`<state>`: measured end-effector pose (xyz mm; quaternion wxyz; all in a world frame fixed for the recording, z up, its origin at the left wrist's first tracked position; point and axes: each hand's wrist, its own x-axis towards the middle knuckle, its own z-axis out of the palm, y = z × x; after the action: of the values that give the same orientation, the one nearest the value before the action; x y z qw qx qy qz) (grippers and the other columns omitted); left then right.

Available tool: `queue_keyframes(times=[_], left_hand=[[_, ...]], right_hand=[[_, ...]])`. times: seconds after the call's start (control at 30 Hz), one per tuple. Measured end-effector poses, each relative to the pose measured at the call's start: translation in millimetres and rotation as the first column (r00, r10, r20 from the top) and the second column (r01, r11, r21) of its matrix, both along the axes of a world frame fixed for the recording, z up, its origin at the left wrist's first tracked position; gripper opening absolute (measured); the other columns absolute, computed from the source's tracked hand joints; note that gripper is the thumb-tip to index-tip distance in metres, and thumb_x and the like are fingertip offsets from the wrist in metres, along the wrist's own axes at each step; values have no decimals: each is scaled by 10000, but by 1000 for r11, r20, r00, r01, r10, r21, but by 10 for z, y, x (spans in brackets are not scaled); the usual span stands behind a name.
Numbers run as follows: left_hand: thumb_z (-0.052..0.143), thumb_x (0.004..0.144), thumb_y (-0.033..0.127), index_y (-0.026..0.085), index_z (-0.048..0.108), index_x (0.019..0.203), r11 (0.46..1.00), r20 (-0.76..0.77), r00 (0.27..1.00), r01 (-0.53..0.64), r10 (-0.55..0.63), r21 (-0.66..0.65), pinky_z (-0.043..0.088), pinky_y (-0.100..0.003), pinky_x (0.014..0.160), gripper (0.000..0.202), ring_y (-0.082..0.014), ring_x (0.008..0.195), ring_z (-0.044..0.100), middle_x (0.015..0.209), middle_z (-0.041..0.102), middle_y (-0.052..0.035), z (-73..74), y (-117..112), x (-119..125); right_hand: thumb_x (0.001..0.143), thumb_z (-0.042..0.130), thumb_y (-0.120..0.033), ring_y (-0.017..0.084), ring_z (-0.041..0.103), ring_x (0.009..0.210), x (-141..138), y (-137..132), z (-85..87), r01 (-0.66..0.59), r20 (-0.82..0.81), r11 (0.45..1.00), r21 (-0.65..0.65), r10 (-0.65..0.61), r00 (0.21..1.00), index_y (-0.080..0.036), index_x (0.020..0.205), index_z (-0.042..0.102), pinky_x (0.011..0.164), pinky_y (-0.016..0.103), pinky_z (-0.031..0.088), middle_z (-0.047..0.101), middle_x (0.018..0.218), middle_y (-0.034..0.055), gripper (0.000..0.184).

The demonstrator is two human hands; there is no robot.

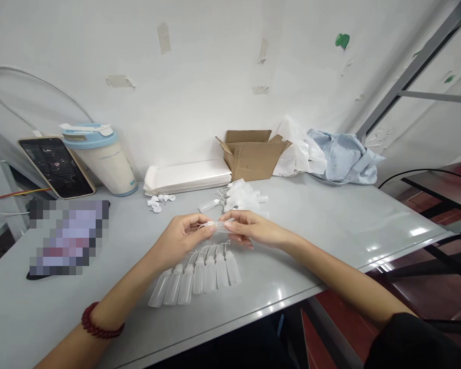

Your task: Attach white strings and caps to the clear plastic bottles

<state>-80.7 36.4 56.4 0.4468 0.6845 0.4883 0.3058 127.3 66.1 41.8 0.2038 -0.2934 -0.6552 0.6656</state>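
Between both hands, above the table, lies a small translucent squeeze bottle (221, 226) held sideways. My left hand (182, 237) pinches its white neck end, where a thin pale tube sticks out. Wrapped around the body end is my right hand (255, 229), thumb and fingers closed. Just below the hands, a row of several similar bottles (210, 275) lies side by side, each with a thin bent tube at its top. Behind the right hand is a loose pile of more bottles (240, 196). Several small white caps (156, 206) lie left of that pile.
At the back stand a stack of flat white cartons (188, 177), an open cardboard box (255, 160), a plastic bag (297, 154) and a light-blue cloth (343, 156). On the left are a phone (57, 166), a tumbler (105, 164) and a pixelated item (69, 236).
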Motion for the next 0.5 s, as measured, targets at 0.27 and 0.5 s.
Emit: queue_keyframes(times=[0.27,0.5], left_hand=[[594,791,443,176,684,797,998,42,997,-59,59,-4,459,-274,653,282,-161,671,566,663,615,-3,-55,26,-12],[641,757,379,194,731,926,986,13,995,-104,103,127,495,-328,760,266,-229,855,629,920,723,-47,-117,-1,1]], right_hand=[[851,563,-479,51,431,455,-13,-4,-40,120,39,976,181,-129,991,-139,924,517,438,197,348,562,650,-29,351],[875,492,-527,57,467,403,-32,6,-43,130,78,987,94,-137,987,-154,802,478,429,201,376,604,585,-15,381]])
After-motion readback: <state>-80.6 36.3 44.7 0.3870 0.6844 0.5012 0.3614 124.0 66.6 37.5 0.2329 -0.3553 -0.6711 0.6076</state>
